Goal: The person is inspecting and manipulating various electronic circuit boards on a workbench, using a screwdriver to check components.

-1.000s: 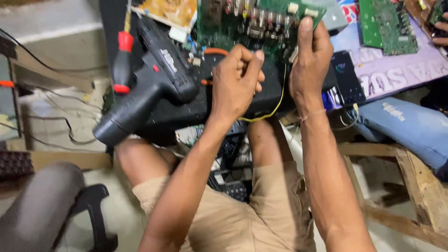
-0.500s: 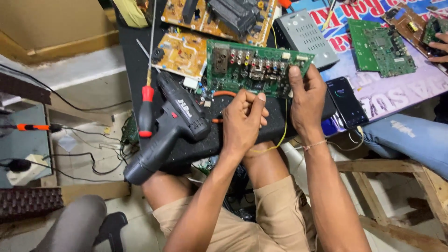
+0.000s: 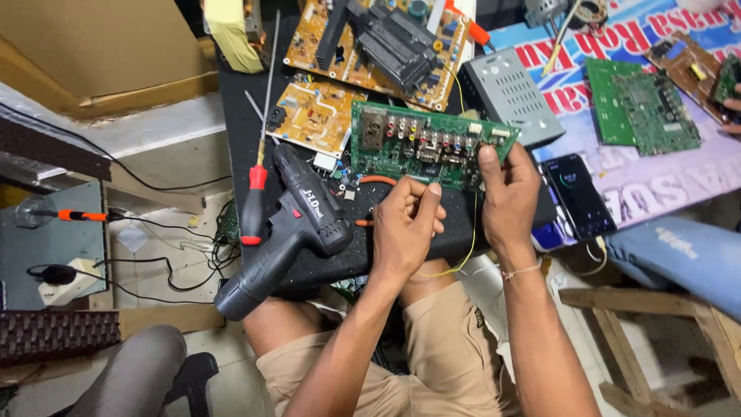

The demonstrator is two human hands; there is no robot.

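1. The right hand (image 3: 505, 197) was clamped on the right end of the green circuit board (image 3: 428, 147), thumb on top, holding it tilted above the black work surface (image 3: 239, 139).
2. The left hand (image 3: 405, 228) was pinched shut at the board's lower edge, fingertips together; whether it held a small part or only touched the edge could not be told.
3. From the board, a black cordless drill (image 3: 285, 239) lay at 8 o'clock, a red-handled screwdriver (image 3: 256, 193) at 9 o'clock, and a phone (image 3: 579, 197) at 3 o'clock.
4. Orange boards (image 3: 370, 46) lay at 12 o'clock, a grey metal box (image 3: 509, 93) at 1 o'clock.
5. Judging by the grip, the work would go best with the board held steady by its edges and the pinching fingers kept clear of the component leads.
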